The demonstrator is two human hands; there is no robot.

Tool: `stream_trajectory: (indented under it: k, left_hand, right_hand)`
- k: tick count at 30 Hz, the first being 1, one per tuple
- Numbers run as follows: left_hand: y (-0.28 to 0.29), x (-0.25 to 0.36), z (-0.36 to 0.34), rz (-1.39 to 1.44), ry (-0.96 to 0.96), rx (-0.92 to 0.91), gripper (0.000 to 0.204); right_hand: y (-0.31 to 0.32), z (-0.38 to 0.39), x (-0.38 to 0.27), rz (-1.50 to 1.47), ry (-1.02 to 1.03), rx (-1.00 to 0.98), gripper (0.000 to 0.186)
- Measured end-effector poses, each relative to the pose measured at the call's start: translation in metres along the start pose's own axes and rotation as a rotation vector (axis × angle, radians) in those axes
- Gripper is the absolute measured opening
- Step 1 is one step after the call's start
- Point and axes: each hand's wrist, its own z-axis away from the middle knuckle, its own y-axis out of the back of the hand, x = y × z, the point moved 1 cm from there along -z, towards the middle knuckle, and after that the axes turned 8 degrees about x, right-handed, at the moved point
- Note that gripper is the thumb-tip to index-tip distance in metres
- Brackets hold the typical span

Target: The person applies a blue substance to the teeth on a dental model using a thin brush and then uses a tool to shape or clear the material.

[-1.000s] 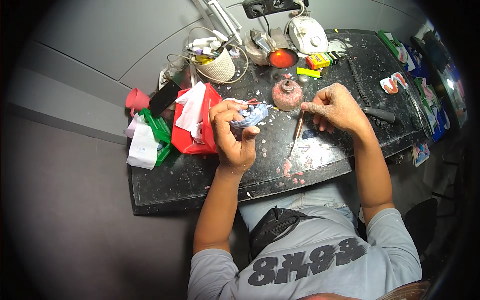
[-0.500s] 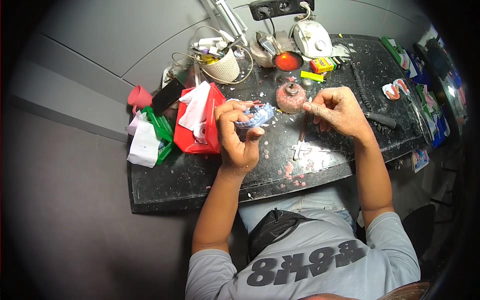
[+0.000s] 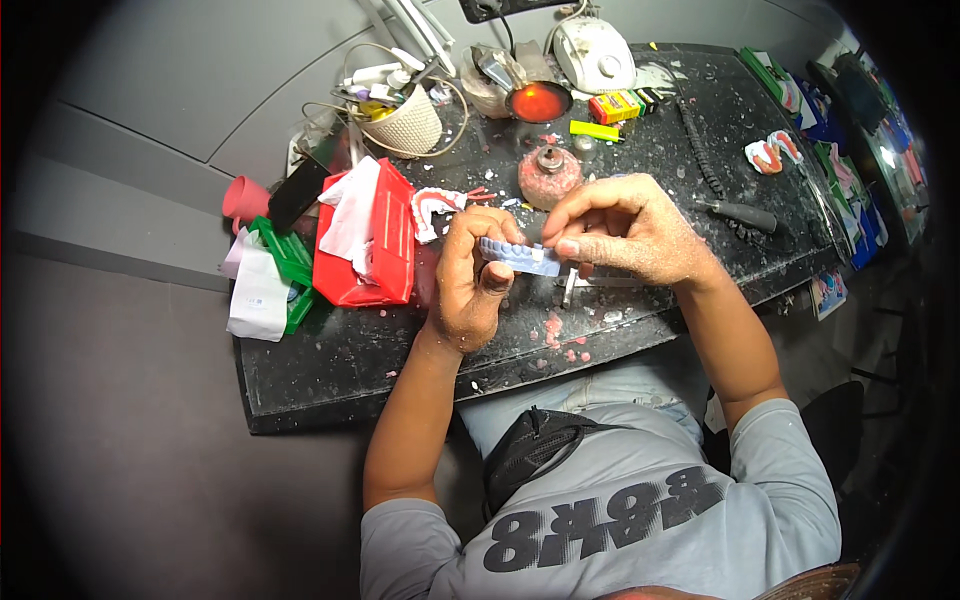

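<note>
Our right hand (image 3: 625, 228) has come in from the right and now pinches the right end of the pale blue dental cast (image 3: 520, 254), a slim tool (image 3: 568, 287) tucked under its fingers. A second ago it held that tool apart. Our left hand (image 3: 470, 275) grips the cast's left end above the desk (image 3: 400, 340). So both hands now work the cast. Further left, the red box (image 3: 385, 240) holds white tissue; far back, the white basket (image 3: 408, 122) holds tubes and tools.
</note>
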Motion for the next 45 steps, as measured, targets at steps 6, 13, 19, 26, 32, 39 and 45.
stream_trajectory:
  k: [6, 13, 19, 26, 32, 39, 45]
  left_hand:
    - [-0.001, -0.005, 0.002, -0.065, -0.04, 0.02, 0.053]
    - [0.003, -0.013, 0.001, -0.235, -0.191, 0.058, 0.054]
    - [0.004, -0.009, 0.002, -0.312, -0.181, 0.006, 0.053]
    - [0.002, -0.006, 0.001, -0.31, -0.196, 0.051, 0.055]
    - [0.006, -0.005, 0.0, -0.394, -0.237, 0.029, 0.06]
    - [0.004, -0.004, 0.0, -0.39, -0.243, 0.037, 0.06]
    - [0.004, -0.002, -0.001, -0.412, -0.256, 0.031, 0.059]
  right_hand:
    - [0.003, 0.0, 0.001, 0.029, 0.019, 0.021, 0.017]
    - [0.004, -0.001, 0.002, 0.131, 0.069, 0.032, 0.016]
    - [0.005, -0.001, 0.003, 0.211, 0.107, 0.025, 0.016]
    - [0.003, -0.001, 0.004, 0.231, 0.177, 0.019, 0.017]
    - [0.004, -0.001, 0.006, 0.237, 0.165, 0.008, 0.017]
    - [0.004, 0.0, 0.004, 0.253, 0.155, 0.017, 0.017]
    - [0.003, 0.0, 0.001, 0.233, 0.129, 0.025, 0.017]
